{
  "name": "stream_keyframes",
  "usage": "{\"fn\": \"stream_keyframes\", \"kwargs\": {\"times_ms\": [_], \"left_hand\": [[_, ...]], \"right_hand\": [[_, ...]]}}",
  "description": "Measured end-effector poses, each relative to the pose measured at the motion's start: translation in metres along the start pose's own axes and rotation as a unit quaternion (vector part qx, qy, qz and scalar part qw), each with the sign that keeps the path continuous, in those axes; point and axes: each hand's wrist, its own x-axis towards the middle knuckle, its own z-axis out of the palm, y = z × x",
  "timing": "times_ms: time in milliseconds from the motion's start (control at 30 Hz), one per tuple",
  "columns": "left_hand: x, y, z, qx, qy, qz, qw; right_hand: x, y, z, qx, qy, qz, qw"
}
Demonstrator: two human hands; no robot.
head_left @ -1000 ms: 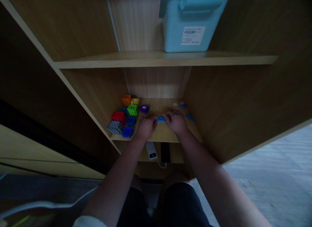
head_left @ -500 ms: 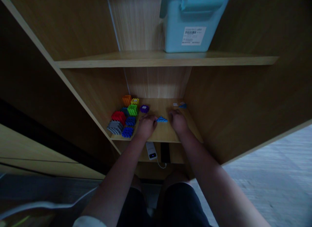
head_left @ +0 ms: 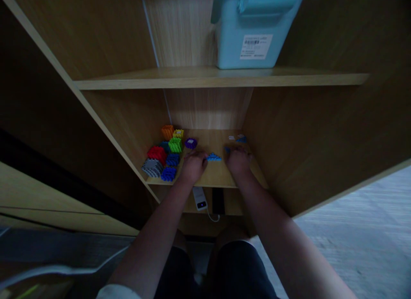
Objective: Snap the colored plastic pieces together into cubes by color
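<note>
Left hand (head_left: 193, 164): fingertips at the left end of the blue triangular stack (head_left: 213, 157), mid-shelf. Looks like contact; can't tell whether it grips or just steadies.

Right hand (head_left: 238, 160): to the right of the stack, apart from it, back of hand up. A bit of blue piece (head_left: 227, 149) shows at its inner edge; the palm side is hidden, so can't confirm a firm grasp.

Risks, as judged:
- Stack appears to be thin layers. A sideways knock from either hand could shear it or skew the edges, with the right side unsupported.
- If the blue piece is only loosely caught, it could slip or turn. Cause: small part, dim light, view blocked by the hand.
- Left hand is close to the purple stack (head_left: 190, 143) and the dark blue stack (head_left: 172, 159). A careless elbow-out or backward sweep could topple either.
- Another blue piece (head_left: 241, 139) lies at the back right, beyond the right hand; knuckles could shove it into the side wall.
- Shelf (head_left: 212, 179) has an open front edge. Anything dragged toward the person could drop near the white device (head_left: 199, 198) below.
</note>
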Motion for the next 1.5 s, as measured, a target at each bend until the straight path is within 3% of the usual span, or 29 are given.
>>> {"fn": "stream_keyframes", "kwargs": {"times_ms": [200, 433, 667, 867, 1067, 1267, 1500], "left_hand": [[0.0, 0.001, 0.0, 0.007, 0.002, -0.001, 1.0], [0.0, 0.0, 0.001, 0.007, 0.002, 0.0, 1.0], [0.0, -0.002, 0.002, 0.006, 0.002, -0.001, 1.0], [0.0, -0.003, 0.003, -0.003, 0.004, 0.006, 1.0], [0.001, -0.004, 0.004, -0.012, 0.004, 0.001, 1.0], [-0.001, -0.003, 0.003, -0.019, 0.01, -0.003, 1.0], [-0.001, 0.0, 0.002, -0.009, 0.001, -0.023, 1.0]], "right_hand": [[0.002, -0.001, -0.004, 0.015, 0.0, 0.009, 1.0], [-0.001, -0.002, 0.002, 0.053, 0.059, 0.016, 0.997], [0.002, 0.001, -0.008, 0.056, -0.034, 0.025, 0.997], [0.004, 0.005, -0.001, 0.03, -0.008, -0.012, 0.999], [0.011, 0.009, 0.002, 0.094, -0.019, -0.019, 0.995], [0.01, 0.005, -0.002, 0.25, -0.001, -0.163, 0.954], [0.009, 0.0, -0.002, 0.288, -0.05, -0.251, 0.923]]}}
